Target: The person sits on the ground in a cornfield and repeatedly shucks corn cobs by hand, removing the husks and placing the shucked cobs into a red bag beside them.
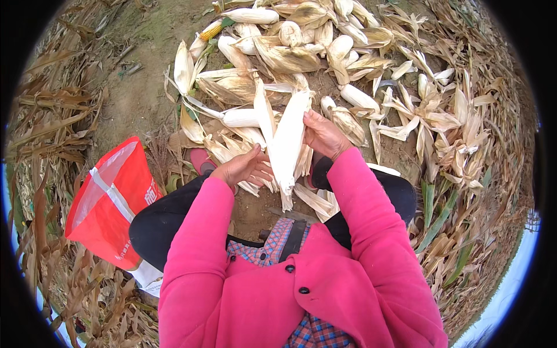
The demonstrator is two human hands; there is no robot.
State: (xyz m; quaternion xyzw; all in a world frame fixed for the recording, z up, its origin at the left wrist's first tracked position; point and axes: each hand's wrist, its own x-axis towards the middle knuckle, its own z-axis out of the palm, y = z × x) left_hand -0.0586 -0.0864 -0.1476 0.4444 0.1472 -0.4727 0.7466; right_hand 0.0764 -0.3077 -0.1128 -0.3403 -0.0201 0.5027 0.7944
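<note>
My right hand (327, 134) grips the side of a corn ear (288, 145) wrapped in pale husk, its narrow end hanging down between my knees. One husk leaf (263, 111) stands away from the ear on its left. Just left of the ear, my left hand (246, 167) holds nothing, its fingers spread and palm turned inward. Whether its fingertips touch the husk I cannot tell. Loose husks (235, 152) lie below and around both hands. Another pale corn ear (241, 118) rests on the ground just beyond.
A heap of husked and unhusked corn (287, 58) spreads out in front, with one yellow cob (211, 31) bared. Beside my left knee stands a red and white sack (109, 209) bearing writing. Torn husks (457, 130) lie at the right, dry stalks (48, 126) at the left.
</note>
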